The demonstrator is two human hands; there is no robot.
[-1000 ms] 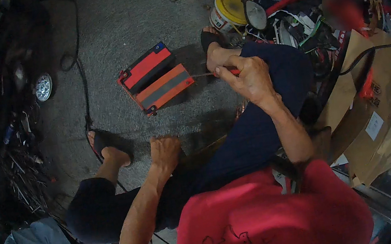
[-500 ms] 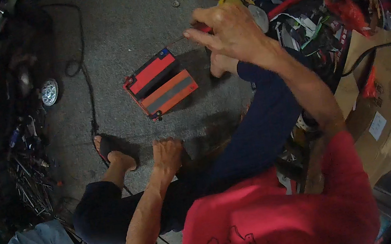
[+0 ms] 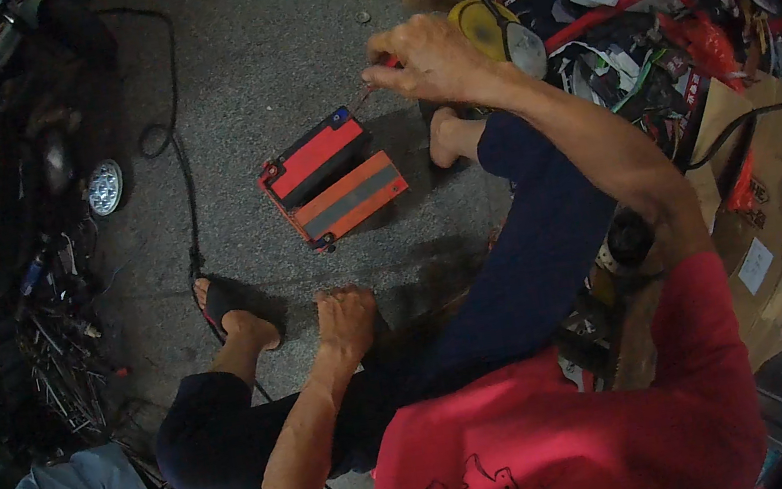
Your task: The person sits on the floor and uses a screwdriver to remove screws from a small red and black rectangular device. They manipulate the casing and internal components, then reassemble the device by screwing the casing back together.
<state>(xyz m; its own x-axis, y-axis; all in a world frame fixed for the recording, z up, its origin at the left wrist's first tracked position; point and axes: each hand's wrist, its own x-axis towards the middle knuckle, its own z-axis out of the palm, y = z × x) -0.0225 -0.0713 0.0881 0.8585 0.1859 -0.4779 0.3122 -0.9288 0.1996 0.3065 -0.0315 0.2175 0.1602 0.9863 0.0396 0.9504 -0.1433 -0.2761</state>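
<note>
My right hand [image 3: 432, 58] is closed around the red handle of a screwdriver [image 3: 392, 63]. Its thin shaft points down and left, with the tip close to the blue-marked corner of a red-topped battery [image 3: 318, 159]; whether it touches cannot be made out. Beside that battery on the floor lies an orange-topped battery [image 3: 351, 201] with a grey stripe. A red strip or lead runs along the left ends of both. Closer to my body, my left hand [image 3: 346, 324] is curled into a fist, knuckles up, and the inside of it is hidden.
A black cable [image 3: 185, 174] runs along the floor on the left, near a round lamp [image 3: 103, 187] and a heap of metal tools [image 3: 61, 370]. On the right lie mixed clutter, a yellow round object [image 3: 478, 27] and flattened cardboard [image 3: 781, 216]. My feet flank the batteries.
The whole view has shifted slightly. My right hand has come a little left and lower relative to the batteries, still holding the screwdriver. The left fist stays curled in about the same place.
</note>
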